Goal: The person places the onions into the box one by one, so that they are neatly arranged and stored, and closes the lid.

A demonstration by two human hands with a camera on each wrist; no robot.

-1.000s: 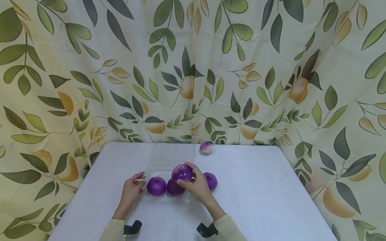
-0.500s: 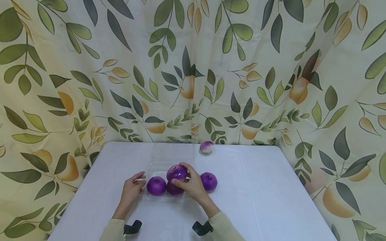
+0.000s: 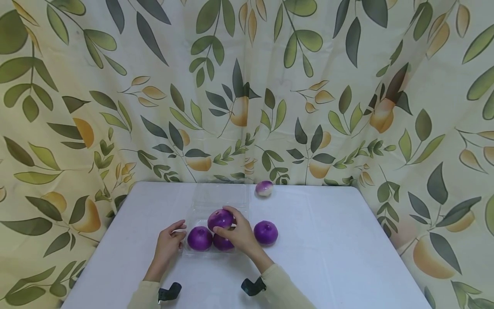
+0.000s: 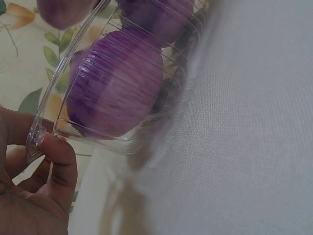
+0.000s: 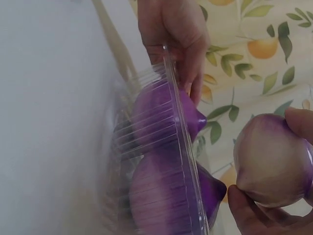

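My right hand [image 3: 243, 235] holds a purple red onion [image 3: 220, 219] above the clear plastic container [image 3: 193, 256]. In the right wrist view its pale underside [image 5: 269, 164] shows between thumb and fingers. Two onions sit in the container, a left one [image 3: 200, 238] and a right one [image 3: 223, 243] partly hidden by my right hand; their pointed tips face up. At the container's left side, my left hand [image 3: 168, 243] pinches the corner of its rim [image 4: 38, 134] between thumb and finger.
Behind the container's base lies its raised clear lid [image 3: 220, 195]. Another onion [image 3: 266, 232] stands to the right on the white table [image 3: 328, 249], and a purple-and-white one [image 3: 264, 189] lies near the back edge. A leaf-patterned curtain [image 3: 270, 94] hangs behind.
My right hand has moved left with its onion, from over the container's right side toward its middle. More of the onion on the right shows now. The left hand has stayed put.
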